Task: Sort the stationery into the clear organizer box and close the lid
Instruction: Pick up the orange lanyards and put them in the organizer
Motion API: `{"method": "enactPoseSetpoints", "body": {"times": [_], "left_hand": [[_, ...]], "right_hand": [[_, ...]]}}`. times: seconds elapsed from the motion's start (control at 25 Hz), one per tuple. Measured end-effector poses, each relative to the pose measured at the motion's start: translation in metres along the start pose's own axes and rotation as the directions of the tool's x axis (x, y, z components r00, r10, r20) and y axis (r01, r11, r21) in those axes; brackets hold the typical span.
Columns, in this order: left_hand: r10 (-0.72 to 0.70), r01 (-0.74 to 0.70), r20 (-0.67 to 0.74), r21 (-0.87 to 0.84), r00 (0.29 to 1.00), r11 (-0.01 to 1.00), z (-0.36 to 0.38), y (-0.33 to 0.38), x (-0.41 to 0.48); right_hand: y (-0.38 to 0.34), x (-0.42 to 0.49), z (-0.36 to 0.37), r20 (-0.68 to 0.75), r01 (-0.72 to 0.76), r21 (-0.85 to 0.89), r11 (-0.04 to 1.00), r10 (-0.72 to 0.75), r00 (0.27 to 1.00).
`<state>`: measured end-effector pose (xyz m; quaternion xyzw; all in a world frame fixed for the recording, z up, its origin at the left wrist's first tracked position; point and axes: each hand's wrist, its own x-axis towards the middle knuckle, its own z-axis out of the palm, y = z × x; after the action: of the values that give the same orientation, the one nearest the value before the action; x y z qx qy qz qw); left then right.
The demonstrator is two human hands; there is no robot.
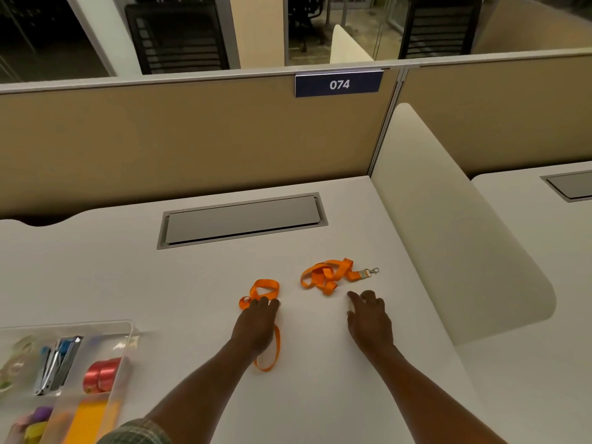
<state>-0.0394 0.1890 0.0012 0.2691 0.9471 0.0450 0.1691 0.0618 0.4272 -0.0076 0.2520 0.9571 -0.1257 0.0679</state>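
left hand (256, 325): grip pressed on an orange lanyard (267, 291) on the worktop (128, 283)
right hand (370, 318): grip loose, holding nothing, near second lanyard (330, 275)

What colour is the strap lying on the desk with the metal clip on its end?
Orange. The lanyard shows clearly in the head view, above the right hand.

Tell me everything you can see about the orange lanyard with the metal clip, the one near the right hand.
The lanyard is a flat orange ribbon, fabric by the look of it, lying in a loose tangle of folded loops on the white desk. One end runs right into a short pale tab and a small silver metal clip resting on the desk. It lies just beyond the right hand, whose fingertips stop short of it. Nothing but the desk touches it. A second orange lanyard lies apart to its left.
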Motion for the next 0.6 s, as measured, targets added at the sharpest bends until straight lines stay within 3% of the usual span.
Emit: {"method": "enactPoseSetpoints", "body": {"times": [0.12,0.24,0.32,0.4,0.44,0.52,0.6], "left_hand": [[-0.027,0.025,-0.036,-0.052,0.999,0.998,-0.008,-0.004,-0.003],[-0.054,0.029,-0.117,-0.203,0.992,0.979,-0.023,-0.005,-0.006],[-0.085,0.023,-0.167,-0.346,0.982,0.938,-0.038,-0.004,-0.010],[-0.116,0.011,-0.198,-0.463,0.973,0.886,-0.056,-0.004,-0.015],[-0.139,0.012,-0.208,-0.517,0.968,0.856,-0.065,-0.004,-0.020],[-0.192,0.018,-0.218,-0.614,0.957,0.789,-0.081,-0.005,-0.031],[-0.240,0.017,-0.214,-0.710,0.947,0.704,-0.093,-0.007,-0.043]], "right_hand": [[-0.014,-0.008,-0.006,-0.017,-0.091,0.287,0.954,0.100,0.995],[-0.030,-0.013,-0.009,0.057,-0.186,0.606,0.774,0.191,0.980],[-0.045,-0.016,-0.012,0.300,-0.400,0.809,0.430,0.283,0.911],[-0.056,-0.022,-0.017,0.499,-0.528,0.846,0.066,0.248,0.830],[-0.060,-0.024,-0.020,0.536,-0.544,0.838,-0.027,0.222,0.814],[-0.069,-0.029,-0.027,0.548,-0.547,0.835,-0.061,0.176,0.817],[-0.082,-0.034,-0.037,0.499,-0.509,0.857,0.076,0.119,0.858]]}}
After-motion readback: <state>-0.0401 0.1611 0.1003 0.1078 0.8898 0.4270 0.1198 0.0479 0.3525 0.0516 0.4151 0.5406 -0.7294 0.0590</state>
